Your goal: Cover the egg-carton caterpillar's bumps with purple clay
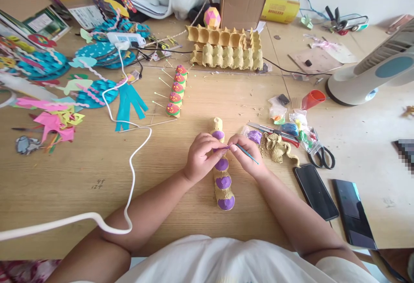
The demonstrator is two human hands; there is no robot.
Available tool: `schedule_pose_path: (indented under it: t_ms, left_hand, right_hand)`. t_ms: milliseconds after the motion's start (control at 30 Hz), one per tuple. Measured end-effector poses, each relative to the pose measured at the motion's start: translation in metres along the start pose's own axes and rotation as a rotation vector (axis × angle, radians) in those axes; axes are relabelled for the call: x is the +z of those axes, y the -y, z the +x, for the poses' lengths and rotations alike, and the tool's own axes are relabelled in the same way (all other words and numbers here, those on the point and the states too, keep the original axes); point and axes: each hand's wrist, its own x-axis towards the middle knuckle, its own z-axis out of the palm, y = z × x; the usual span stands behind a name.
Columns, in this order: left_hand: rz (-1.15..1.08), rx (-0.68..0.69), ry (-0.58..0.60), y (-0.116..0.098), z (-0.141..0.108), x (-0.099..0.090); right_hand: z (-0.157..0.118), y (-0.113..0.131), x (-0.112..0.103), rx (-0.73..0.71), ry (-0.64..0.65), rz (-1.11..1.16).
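Evidently, left hand point(199, 157) pinched a purple scrap point(225, 147); right hand point(249, 166) gripped a blue stick tool point(247, 153). Egg-carton strip point(221, 193) lay beneath, near centre. Remotely, I judged a tool slip could dent its purple domes point(223, 182).

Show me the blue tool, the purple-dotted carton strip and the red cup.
Blue tool point(247, 153): head view, middle of its shaft.
Purple-dotted carton strip point(221, 165): head view, a purple bump.
Red cup point(309, 101): head view, its side.
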Motion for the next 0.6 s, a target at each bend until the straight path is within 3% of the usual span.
schedule_pose_path:
  t_ms: [600]
  left_hand:
    - [-0.037,-0.06,0.052,0.0019,-0.004,-0.0027]
  right_hand:
    - [0.001,0.0026,0.0021,-0.08,0.044,-0.004]
